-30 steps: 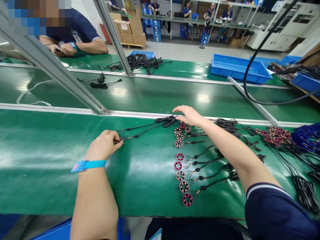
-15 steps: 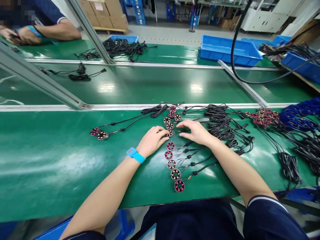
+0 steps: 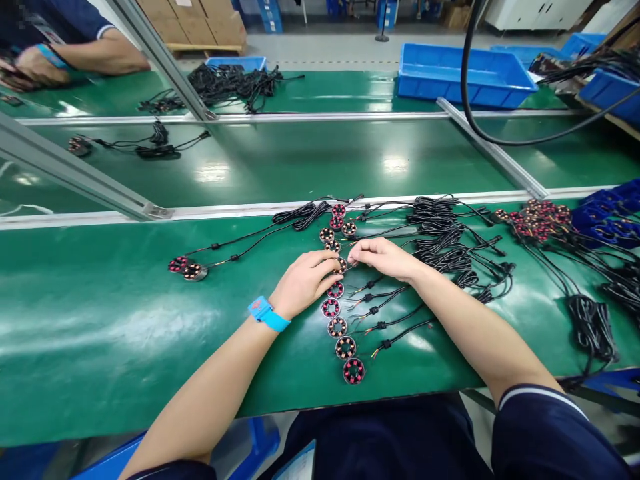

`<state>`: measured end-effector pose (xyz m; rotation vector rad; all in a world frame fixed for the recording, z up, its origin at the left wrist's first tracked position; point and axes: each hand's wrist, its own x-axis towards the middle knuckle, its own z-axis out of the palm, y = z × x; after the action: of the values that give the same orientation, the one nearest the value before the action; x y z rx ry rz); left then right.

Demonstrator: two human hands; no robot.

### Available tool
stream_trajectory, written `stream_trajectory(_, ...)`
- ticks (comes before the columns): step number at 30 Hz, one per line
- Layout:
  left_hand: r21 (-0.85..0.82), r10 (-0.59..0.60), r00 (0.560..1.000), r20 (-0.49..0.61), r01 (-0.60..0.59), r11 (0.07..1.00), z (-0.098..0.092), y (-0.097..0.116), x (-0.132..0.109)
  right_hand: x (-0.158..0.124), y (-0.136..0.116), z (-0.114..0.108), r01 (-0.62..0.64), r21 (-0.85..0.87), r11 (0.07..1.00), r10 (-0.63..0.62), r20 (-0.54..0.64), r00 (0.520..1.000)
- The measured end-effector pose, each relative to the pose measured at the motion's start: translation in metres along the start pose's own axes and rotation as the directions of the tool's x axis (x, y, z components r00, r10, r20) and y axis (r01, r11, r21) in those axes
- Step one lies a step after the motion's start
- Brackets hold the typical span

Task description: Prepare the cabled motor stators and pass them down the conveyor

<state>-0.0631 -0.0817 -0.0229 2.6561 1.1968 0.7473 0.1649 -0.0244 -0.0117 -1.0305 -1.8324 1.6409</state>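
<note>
A column of small round motor stators with red or copper-coloured coils runs up the green table, several of them below my hands, such as a red one (image 3: 354, 371). My left hand (image 3: 303, 283), with a blue wrist strap (image 3: 270, 313), grips a copper-coloured stator (image 3: 342, 265) by its left side between thumb and fingers. On the stator's right side my right hand (image 3: 381, 257) pinches thin wire ends with thumb and forefinger; the fingertips partly hide them. Black cables (image 3: 387, 344) with bare coloured wire ends lie right of the column.
Two stators with cables (image 3: 195, 271) lie at left. Bundled black cables (image 3: 440, 233), a pile of stators (image 3: 543, 220) and blue parts (image 3: 607, 213) are at right. Metal rails (image 3: 300, 208) cross behind. A blue bin (image 3: 465, 77) stands farther back; another person's arm (image 3: 100, 53) is upper left.
My right hand has moved left to the stator, and its thumb and forefinger have closed together. My left hand stays at the stator. The whole view has shifted slightly.
</note>
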Motion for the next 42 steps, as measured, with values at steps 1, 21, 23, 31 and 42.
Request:
stream_trajectory(1,0.003,0.001,1.0,0.005,-0.001,1.0,0.0,0.001,0.0,0.001,0.002,0.001,-0.033,0.045,0.998,0.033,-0.006,0.999)
stream_trajectory(21,0.044,-0.272,0.945,0.183,0.269,0.962,-0.005,-0.019,0.011,-0.007,-0.004,-0.004,0.175,-0.497,0.85,-0.269,-0.124,0.955)
stream_trajectory(23,0.057,-0.281,0.949,0.14,0.276,0.96,0.002,-0.023,0.011,-0.005,0.0,-0.003,0.22,-0.578,0.786,-0.365,-0.147,0.919)
stream_trajectory(31,-0.115,-0.165,0.983,0.075,0.173,0.978,0.013,-0.026,0.01,0.003,0.014,0.0,0.311,-0.735,0.602,-0.408,0.051,0.912)
stream_trajectory(42,-0.096,-0.131,0.99,-0.049,0.126,0.987,0.01,-0.021,0.009,0.001,0.003,0.001,0.147,-0.52,0.841,-0.204,-0.054,0.977)
